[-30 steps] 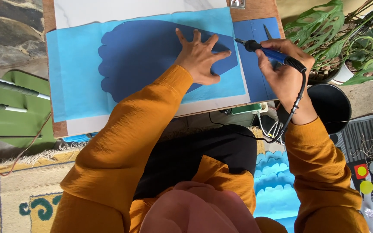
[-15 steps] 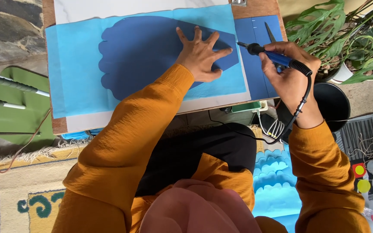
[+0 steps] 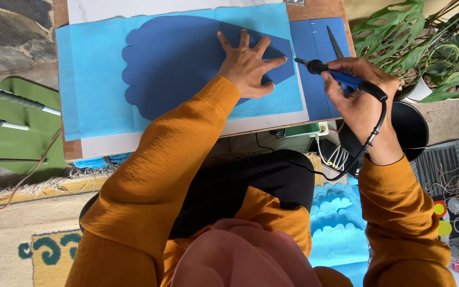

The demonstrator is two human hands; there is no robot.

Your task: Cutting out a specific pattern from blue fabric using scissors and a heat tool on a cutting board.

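Observation:
My left hand [image 3: 249, 66] lies flat with fingers spread on a dark blue scalloped shape [image 3: 176, 64], which rests on a light blue sheet [image 3: 91, 79] over a wooden board [image 3: 314, 9]. My right hand [image 3: 357, 98] grips a blue corded heat-cutting tool [image 3: 341, 77]; its black tip hovers at the right edge of the light blue sheet, close to my left hand's fingertips. The tool's black cord [image 3: 370, 138] runs down past my right wrist. A dark blue piece [image 3: 314, 64] lies under the tool at the board's right.
A blade or scissors [image 3: 336, 42] lies on the dark blue piece. Potted plants [image 3: 426, 42] stand at the right, a black pot [image 3: 410, 127] below them. Cut light blue scalloped pieces [image 3: 336, 223] pile by my right knee. A green chair [image 3: 22, 127] stands at the left, a patterned rug [image 3: 27, 234] below.
The tool's tip has shifted slightly left and down toward the sheet's right edge. My left hand stays pressed on the dark blue shape.

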